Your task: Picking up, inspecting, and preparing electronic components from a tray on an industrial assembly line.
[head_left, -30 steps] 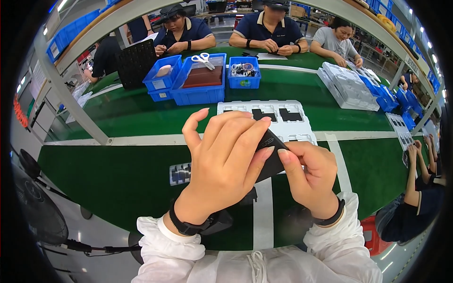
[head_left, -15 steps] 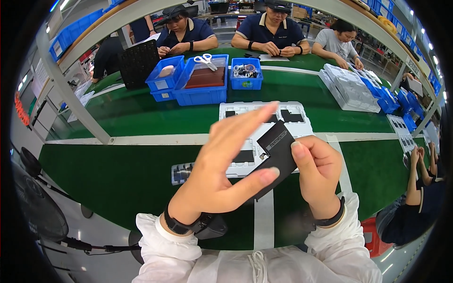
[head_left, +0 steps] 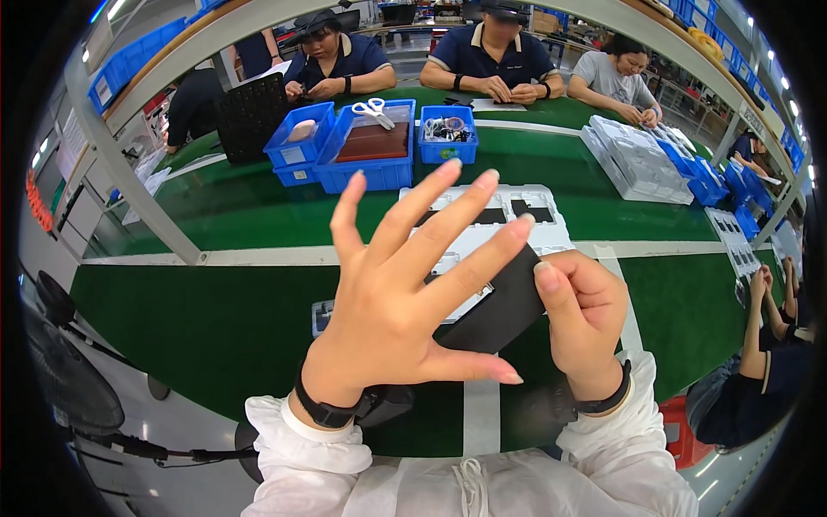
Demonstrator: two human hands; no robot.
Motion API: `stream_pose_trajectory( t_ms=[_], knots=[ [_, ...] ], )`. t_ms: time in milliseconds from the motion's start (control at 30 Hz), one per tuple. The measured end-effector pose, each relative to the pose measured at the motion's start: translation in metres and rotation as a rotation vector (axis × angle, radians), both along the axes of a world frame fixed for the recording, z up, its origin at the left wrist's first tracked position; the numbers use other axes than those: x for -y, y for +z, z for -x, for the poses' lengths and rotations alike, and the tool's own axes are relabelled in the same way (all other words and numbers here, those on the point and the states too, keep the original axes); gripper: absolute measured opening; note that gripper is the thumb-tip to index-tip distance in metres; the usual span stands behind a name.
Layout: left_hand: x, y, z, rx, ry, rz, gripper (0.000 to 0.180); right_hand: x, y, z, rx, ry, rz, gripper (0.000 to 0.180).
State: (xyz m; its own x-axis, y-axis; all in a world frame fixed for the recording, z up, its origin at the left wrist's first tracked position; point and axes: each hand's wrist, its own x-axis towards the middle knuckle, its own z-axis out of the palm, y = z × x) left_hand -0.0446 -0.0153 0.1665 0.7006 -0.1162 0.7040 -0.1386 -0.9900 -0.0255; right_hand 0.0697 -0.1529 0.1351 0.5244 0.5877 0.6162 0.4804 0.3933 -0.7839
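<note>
My right hand (head_left: 586, 314) pinches the right edge of a flat black battery (head_left: 510, 306) between thumb and curled fingers, holding it tilted above the table. My left hand (head_left: 383, 297) is spread wide in front of the battery, covering its left part; its fingers grip nothing. Whether a fingertip touches the battery I cannot tell. Behind both hands lies a white moulded tray (head_left: 558, 231) with black pieces like this one in its recesses, partly hidden. A small clear plastic piece (head_left: 321, 317) shows beside my left hand.
Blue bins stand beyond the tray: one (head_left: 366, 177) has white scissors (head_left: 374, 112) over a brown-red stack, another (head_left: 448, 152) holds small coiled parts. White trays (head_left: 637, 168) are stacked at the far right. Co-workers sit across the green table (head_left: 233, 310). A metal frame post (head_left: 142, 164) rises at left.
My left hand has turned and its fingers have spread wide. The battery in my right hand has tilted, so its printed face no longer shows.
</note>
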Motion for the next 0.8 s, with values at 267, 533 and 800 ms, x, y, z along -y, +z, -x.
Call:
stream_pose_trajectory(
  t_ms=[267,533,800],
  knots=[
    [-0.017,-0.006,0.003,-0.01,-0.319,0.131,0.089,-0.009,-0.007,-0.002,-0.133,0.072,-0.055,0.017],
    [-0.024,-0.04,-0.024,0.13,-0.783,0.796,0.06,-0.02,-0.022,0.001,-1.115,1.226,0.131,0.031],
    [-0.018,-0.034,-0.013,0.276,-0.585,0.79,0.039,-0.018,-0.007,-0.02,-0.461,0.58,0.195,0.044]
  ],
)
